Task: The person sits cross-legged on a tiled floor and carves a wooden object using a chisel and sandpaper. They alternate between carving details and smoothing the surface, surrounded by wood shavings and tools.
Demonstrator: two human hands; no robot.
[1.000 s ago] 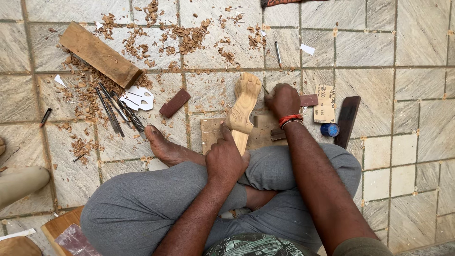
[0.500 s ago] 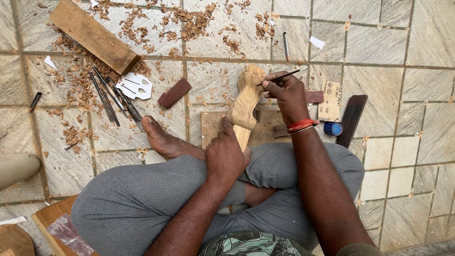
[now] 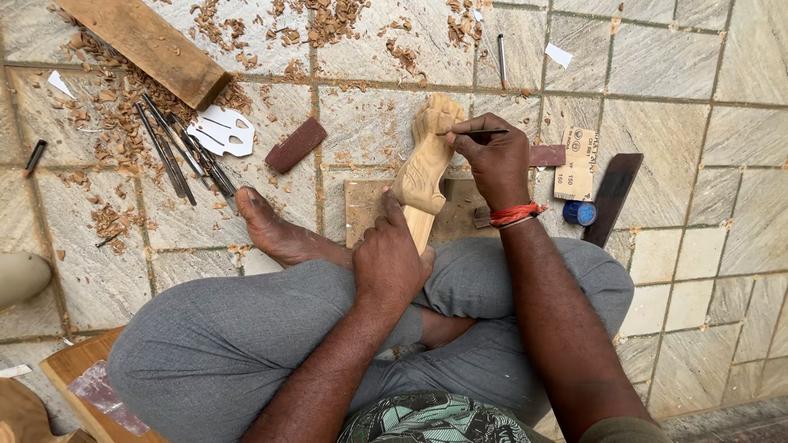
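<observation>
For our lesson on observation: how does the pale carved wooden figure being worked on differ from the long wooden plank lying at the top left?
The carved figure is pale, rounded and shaped; the plank is darker, flat and straight-edged. The figure is held by the left hand while the right hand works it; the plank lies untouched among shavings. Both are wood.

The wood carving (image 3: pixel 423 160) is pale tan. At four o'clock from it, the wrist thread (image 3: pixel 514 214) is red-orange, the small cap (image 3: pixel 580 213) blue. The trousers (image 3: pixel 246 328) are grey.
</observation>
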